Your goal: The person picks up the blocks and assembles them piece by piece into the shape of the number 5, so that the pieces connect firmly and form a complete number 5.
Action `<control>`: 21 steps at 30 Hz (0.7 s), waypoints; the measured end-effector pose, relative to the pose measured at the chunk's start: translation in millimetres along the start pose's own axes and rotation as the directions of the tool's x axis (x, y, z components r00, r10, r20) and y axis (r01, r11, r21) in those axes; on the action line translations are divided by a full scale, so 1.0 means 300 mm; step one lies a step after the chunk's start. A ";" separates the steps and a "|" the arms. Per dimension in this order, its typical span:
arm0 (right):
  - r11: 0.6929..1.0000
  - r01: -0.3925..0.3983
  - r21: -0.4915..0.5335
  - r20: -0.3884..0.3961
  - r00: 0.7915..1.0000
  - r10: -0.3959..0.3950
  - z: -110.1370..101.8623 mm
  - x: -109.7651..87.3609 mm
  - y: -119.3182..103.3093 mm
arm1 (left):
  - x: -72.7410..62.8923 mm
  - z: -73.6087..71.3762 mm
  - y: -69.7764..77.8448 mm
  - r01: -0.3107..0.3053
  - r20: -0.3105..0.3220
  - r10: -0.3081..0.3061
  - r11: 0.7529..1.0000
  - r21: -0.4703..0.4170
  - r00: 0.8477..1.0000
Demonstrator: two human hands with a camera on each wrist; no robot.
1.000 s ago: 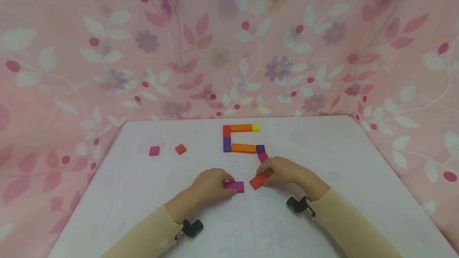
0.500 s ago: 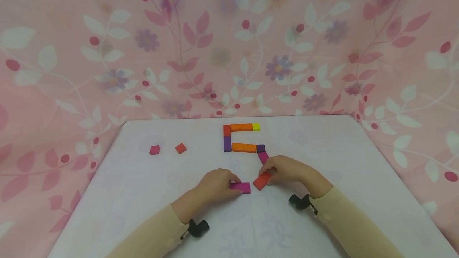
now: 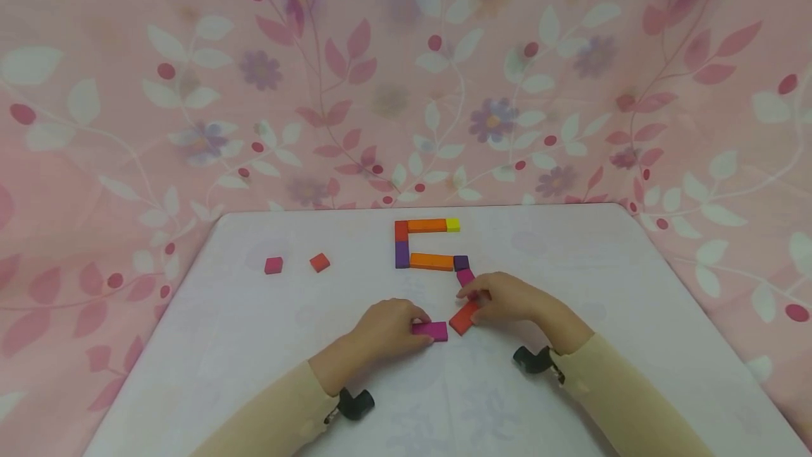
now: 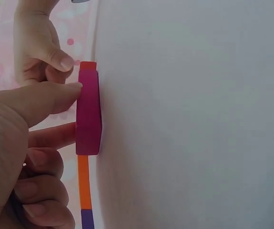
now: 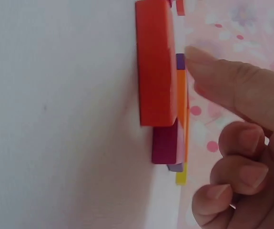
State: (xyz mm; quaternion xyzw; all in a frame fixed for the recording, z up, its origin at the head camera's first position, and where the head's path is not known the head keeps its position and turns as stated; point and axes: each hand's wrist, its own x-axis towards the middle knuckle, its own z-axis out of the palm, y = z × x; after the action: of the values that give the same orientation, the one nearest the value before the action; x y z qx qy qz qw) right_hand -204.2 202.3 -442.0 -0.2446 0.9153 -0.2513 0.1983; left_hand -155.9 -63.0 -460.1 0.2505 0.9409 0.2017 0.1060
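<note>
My left hand (image 3: pixel 388 330) pinches a long magenta block (image 3: pixel 438 331) lying flat on the table; in the left wrist view the thumb presses the near face of this magenta block (image 4: pixel 87 112), with the index finger behind it. Just right of its end lies a red block (image 3: pixel 464 317), set at a slant. My right hand (image 3: pixel 504 296) hovers over the red block's right end. The right wrist view has the fingers (image 5: pixel 237 86) apart from the red block (image 5: pixel 156 64). A smaller magenta block (image 3: pixel 466 278) is partly hidden behind my right hand.
Beyond the hands, a figure of joined blocks has two orange blocks (image 3: pixel 431 261), a purple block (image 3: pixel 402 254), a red one, a yellow cube (image 3: pixel 453 225) and a dark purple cube (image 3: pixel 461 263). A pink cube (image 3: pixel 273 265) and an orange-red cube (image 3: pixel 320 263) lie at left.
My left hand has slid the magenta block rightward, nearer the red block. The red block has shifted slightly right, and my right fingers have come off it.
</note>
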 end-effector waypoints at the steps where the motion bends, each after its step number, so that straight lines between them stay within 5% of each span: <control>1: 1.000 -0.028 0.010 -0.022 0.999 0.029 0.001 -0.004 -0.004 | -0.003 -0.002 0.000 0.012 0.003 -0.012 1.000 -0.004 1.000; 8: 0.982 -0.185 0.022 -0.138 0.973 0.186 0.024 -0.037 -0.035 | -0.031 -0.024 -0.023 0.093 0.001 -0.093 0.995 -0.028 0.996; 21: 0.932 -0.363 -0.011 -0.229 0.908 0.351 0.100 -0.058 -0.081 | -0.052 -0.026 -0.040 0.058 -0.017 -0.058 0.998 -0.023 0.998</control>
State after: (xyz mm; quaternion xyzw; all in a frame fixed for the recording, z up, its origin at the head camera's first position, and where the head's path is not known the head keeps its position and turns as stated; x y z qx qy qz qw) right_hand -167.2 182.7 -448.2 -0.0484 0.9673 -0.2121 0.1302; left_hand -150.0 -83.1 -456.8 0.2201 0.9463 0.2113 0.1066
